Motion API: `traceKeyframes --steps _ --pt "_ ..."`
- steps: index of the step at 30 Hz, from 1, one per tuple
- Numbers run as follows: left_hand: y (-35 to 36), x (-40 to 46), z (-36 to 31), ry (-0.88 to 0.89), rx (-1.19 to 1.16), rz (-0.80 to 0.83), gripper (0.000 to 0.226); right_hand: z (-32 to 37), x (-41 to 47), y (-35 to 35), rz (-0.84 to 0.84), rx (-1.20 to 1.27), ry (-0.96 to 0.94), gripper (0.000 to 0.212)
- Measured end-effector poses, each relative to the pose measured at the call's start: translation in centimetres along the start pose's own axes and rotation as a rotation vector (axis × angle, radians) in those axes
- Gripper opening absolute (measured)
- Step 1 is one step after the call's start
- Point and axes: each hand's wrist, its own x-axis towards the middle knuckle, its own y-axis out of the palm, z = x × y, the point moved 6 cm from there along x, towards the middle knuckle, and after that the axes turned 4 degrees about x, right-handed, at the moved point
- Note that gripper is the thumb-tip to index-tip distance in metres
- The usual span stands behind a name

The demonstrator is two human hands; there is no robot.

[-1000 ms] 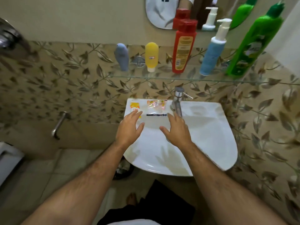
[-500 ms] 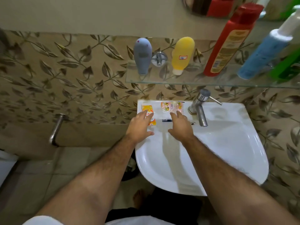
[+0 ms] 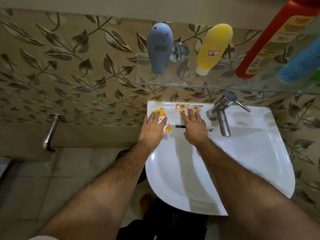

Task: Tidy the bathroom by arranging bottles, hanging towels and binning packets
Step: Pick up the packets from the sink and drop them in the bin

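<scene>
Orange packet [image 3: 161, 121] under left hand [image 3: 153, 127]; right hand [image 3: 194, 126] on clear packet [image 3: 187, 108].

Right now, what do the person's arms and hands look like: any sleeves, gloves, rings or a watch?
Both forearms are bare and hairy. The left hand and right hand wear no gloves, and no rings or watch show. A bit of white cloth at the bottom edge by the left arm may be a sleeve.
</scene>
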Motion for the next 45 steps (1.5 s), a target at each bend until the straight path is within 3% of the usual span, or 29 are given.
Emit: traceKeyframes --steps 5,10,17,24,34,38,45 --pt "-1.1 -0.9 0.0 -0.034 -0.059 -0.086 0.050 0.3 -0.8 -0.3 -0.109 0.096 -0.077 0.050" --pt "-4.4 -3.4 -0.4 -0.113 -0.348 -0.278 0.043 0.3 -2.4 -2.4 -0.170 0.320 -0.028 0.041" --pt "-7.5 -9.3 -0.4 -0.369 -0.909 -0.525 0.036 0.9 -6.7 -6.4 -0.326 0.999 0.012 0.026" --pt "-7.9 -16.5 2.0 -0.635 -1.366 -0.729 0.016 6.8 -10.5 -7.4 -0.160 1.529 0.002 0.027" --pt "-3.2 -23.3 11.3 -0.839 -1.527 -0.784 0.019 18.6 -12.0 -4.7 -0.015 1.476 -0.126 0.019" --pt "0.6 -23.8 15.9 -0.887 -1.546 -0.724 0.023 22.9 -10.3 -1.4 0.042 1.443 -0.054 0.024" --pt "6.5 -20.8 23.7 -0.862 -1.558 -0.480 0.016 28.1 -6.6 6.0 0.045 1.415 0.171 0.016"
